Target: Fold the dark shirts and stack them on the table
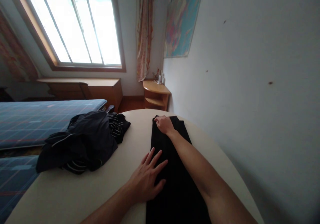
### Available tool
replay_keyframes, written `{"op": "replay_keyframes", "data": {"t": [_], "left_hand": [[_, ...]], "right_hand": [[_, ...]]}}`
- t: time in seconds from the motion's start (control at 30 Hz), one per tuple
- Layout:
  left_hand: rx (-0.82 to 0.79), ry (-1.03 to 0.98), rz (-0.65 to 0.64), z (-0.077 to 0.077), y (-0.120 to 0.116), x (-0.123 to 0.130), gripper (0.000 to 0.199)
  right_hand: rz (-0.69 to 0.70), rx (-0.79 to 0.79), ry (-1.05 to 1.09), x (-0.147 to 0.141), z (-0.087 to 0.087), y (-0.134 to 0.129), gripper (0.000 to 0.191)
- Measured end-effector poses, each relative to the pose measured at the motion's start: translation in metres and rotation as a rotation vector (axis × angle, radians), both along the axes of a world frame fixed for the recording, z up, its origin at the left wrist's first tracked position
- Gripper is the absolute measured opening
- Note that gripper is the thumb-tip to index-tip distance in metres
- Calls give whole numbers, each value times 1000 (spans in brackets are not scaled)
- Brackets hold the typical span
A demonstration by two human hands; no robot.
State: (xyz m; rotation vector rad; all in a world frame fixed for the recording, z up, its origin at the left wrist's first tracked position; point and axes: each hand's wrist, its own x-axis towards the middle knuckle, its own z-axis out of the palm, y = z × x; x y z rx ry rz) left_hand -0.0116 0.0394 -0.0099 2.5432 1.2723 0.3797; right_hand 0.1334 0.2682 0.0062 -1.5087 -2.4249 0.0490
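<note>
A long black garment (175, 190), perhaps a pair of trousers folded lengthwise, lies flat on the pale round table (127, 157). Its near end runs out of the bottom of the view. My left hand (150, 177) rests with spread fingers on its left edge, about midway along. At the far end, my right hand (164, 124) is closed with its fingertips on the garment's upper left corner. My right forearm crosses over the cloth and hides part of its right side.
A crumpled heap of dark clothes (87, 137) with white stripes lies on the table's left side. Beyond it is a bed with a blue plaid cover (50, 117). A wall (250, 84) stands close on the right. A small corner shelf (157, 87) stands behind the table.
</note>
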Motion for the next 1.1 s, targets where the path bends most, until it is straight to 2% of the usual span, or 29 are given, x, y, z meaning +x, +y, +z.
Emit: {"op": "replay_keyframes", "data": {"t": [0.13,0.3,0.43,0.53,0.63,0.7,0.83,0.97,1.1], "left_hand": [[12,9,-3,1,-3,0,68],[38,33,1,-2,-6,1,67],[63,52,4,-3,-10,3,64],[79,59,1,-4,-12,4,64],[104,60,8,-3,-15,4,62],[141,47,36,-2,-16,5,59],[226,25,126,5,-21,6,48],[221,38,168,14,-34,11,47],[135,79,126,19,-54,17,54]], "right_hand": [[24,-113,-64,19,-8,-20,48],[-24,-65,30,49,0,-56,47],[21,1,80,67,7,-111,43],[-23,-12,59,72,1,-160,46],[-42,-111,-21,72,-9,-198,54],[-69,-180,-61,69,-14,-211,59],[-80,-254,-78,63,-17,-208,64],[-72,-279,-73,54,-17,-183,65],[-86,-256,-51,42,-18,-152,64]]}}
